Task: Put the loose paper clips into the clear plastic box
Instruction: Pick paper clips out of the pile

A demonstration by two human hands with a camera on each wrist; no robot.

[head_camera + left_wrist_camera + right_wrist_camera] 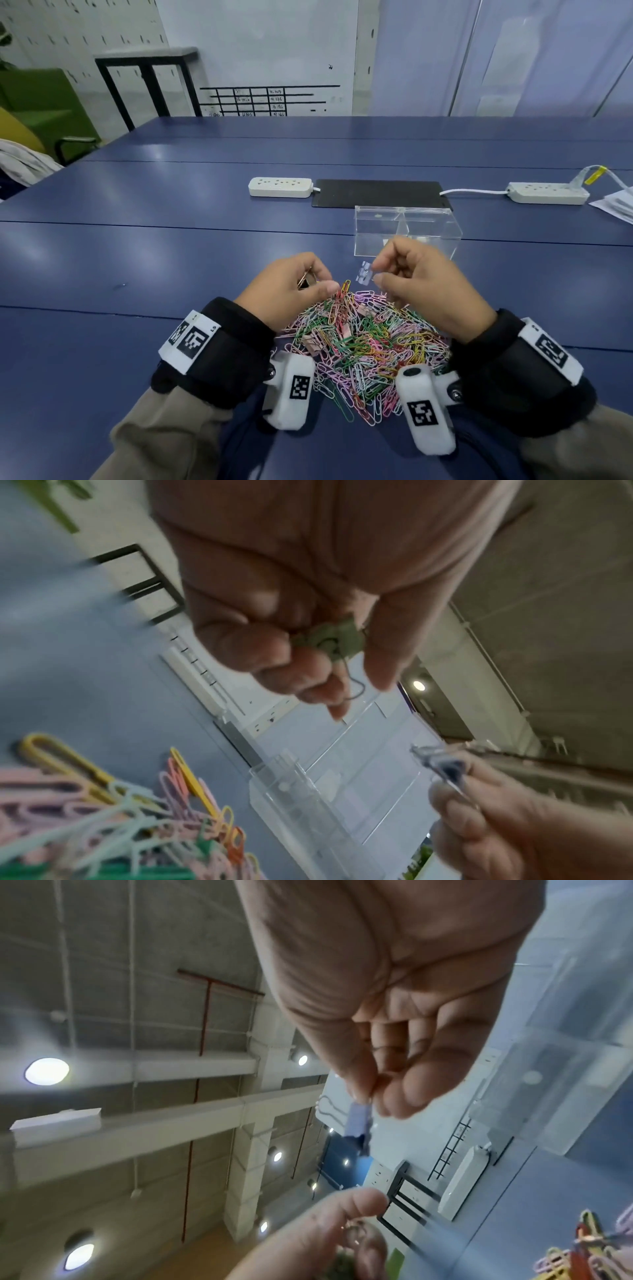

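A: What colours mark the loose wire paper clips (363,346)?
B: Pink, green, yellow, orange and white, mixed.
A: And their surroundings?
B: The flat tabletop (154,246) is dark blue; the rectangular plastic box (407,233) is colourless; the padded wrist straps (212,346) are black, their white tags showing black square codes.

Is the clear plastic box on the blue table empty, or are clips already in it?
Seemingly empty: through the clear plastic box walls only table shows, though the right hand hides its front; the colourful paper clips remain piled outside.
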